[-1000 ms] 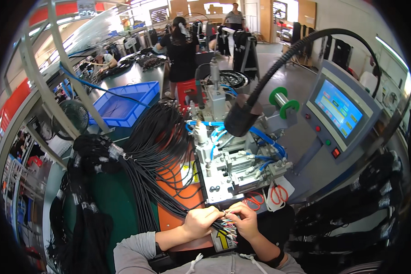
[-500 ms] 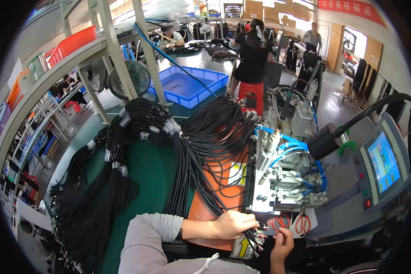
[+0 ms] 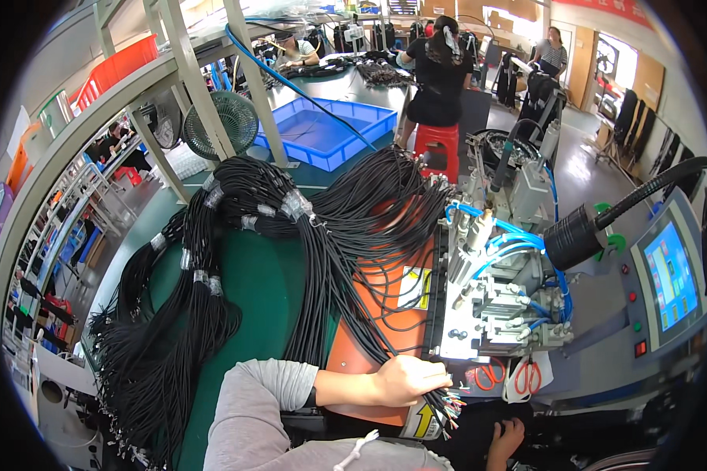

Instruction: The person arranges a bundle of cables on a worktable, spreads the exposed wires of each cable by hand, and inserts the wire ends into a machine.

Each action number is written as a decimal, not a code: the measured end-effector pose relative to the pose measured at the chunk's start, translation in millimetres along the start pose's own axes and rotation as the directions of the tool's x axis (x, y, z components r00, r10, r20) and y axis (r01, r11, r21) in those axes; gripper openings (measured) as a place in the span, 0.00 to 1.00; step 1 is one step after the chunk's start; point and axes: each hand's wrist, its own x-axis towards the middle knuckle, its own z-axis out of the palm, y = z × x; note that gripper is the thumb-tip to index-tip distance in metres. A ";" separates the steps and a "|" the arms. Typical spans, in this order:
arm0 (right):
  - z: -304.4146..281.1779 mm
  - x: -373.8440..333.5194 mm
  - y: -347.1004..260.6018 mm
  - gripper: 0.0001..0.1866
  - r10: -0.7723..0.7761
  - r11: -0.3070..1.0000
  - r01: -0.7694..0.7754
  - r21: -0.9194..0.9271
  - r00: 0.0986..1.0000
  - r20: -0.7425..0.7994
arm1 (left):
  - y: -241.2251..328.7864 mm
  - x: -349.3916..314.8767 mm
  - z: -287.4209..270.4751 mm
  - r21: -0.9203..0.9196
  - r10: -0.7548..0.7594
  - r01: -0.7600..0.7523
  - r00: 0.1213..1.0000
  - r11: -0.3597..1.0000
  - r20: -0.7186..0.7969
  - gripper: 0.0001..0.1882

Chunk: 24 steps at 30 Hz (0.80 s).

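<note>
My left hand [image 3: 407, 381] is closed round a bundle of black cables [image 3: 367, 334] at the front edge of the orange work surface. Beyond its fingers stick out the stripped ends, thin coloured wires [image 3: 449, 406], fanned to the right. The cables run back from this grip to a large heap. Lower and farther right, apart from the cables, is my right hand [image 3: 507, 439], loosely curled with a gap between thumb and fingers. Nothing shows in it. Right behind my left hand stands a metal machine [image 3: 487, 314] with cylinders and blue air hoses.
Red-handled scissors [image 3: 528, 378] lie before the machine. A touch screen [image 3: 669, 275] and a black flexible-necked lamp [image 3: 569, 238] stand at right. More black cable bundles [image 3: 177, 345] cover the green table at left. Behind are a blue tray [image 3: 330, 133], a fan [image 3: 220, 125] and several people.
My right hand has dropped down and right, away from the wire ends. The left keeps its grip on the cables. The view has shifted slightly.
</note>
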 end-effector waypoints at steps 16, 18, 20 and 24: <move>-31.8 -23.4 -58.6 0.19 0.162 0.892 -0.395 0.219 0.733 0.661 | -0.7 -1.7 2.7 -0.010 -0.004 0.004 1.000 1.000 0.023 0.11; -33.9 -36.0 -54.0 0.18 0.134 0.883 -0.396 0.250 0.725 0.676 | 0.8 -0.4 2.9 0.002 -0.007 0.007 0.999 1.000 0.046 0.11; -35.8 -47.3 -50.9 0.17 0.070 0.864 -0.393 0.314 0.712 0.698 | 0.0 0.0 2.9 0.002 -0.015 0.015 0.998 1.000 0.059 0.12; -40.0 -28.4 -65.3 0.17 0.018 0.932 -0.259 0.255 0.732 0.681 | -0.9 -0.7 3.3 0.007 -0.026 0.025 0.996 1.000 0.083 0.12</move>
